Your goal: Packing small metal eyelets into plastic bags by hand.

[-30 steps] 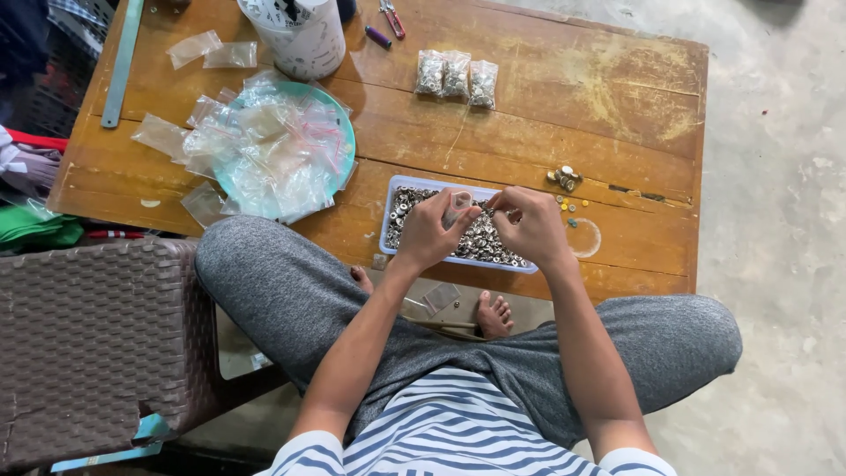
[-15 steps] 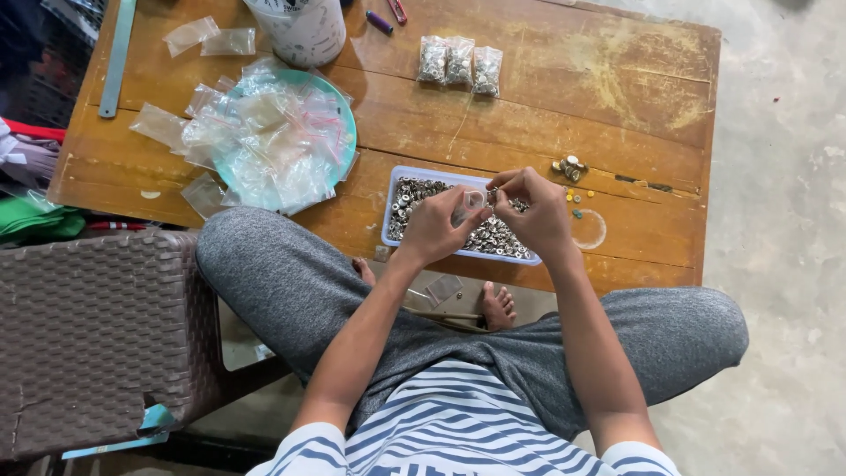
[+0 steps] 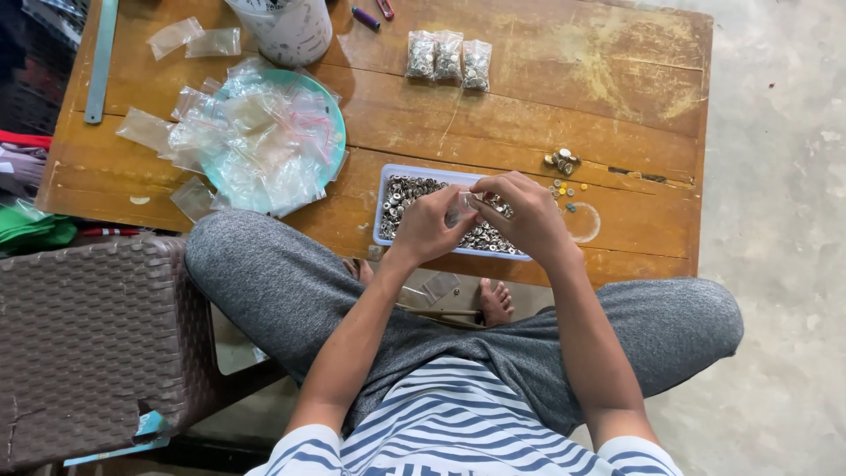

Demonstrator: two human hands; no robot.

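Wooden table (image 3: 546,97) bearing a round teal plate (image 3: 333,115) heaped with empty clear zip bags (image 3: 256,145), more bags loose beside it at upper left (image 3: 194,40). Three filled packets (image 3: 449,57) in a row near the far edge, close to a white bucket (image 3: 286,31), a metal ruler (image 3: 99,57) along the left side. Left of the table, a brown woven stool (image 3: 88,344); green cloth (image 3: 35,229) just beyond.

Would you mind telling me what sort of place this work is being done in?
Probably a home or small informal workshop for packing small hardware: a worn wooden table on a bare concrete floor, a tray of small metal parts beneath both hands, and a plate of empty clear bags.
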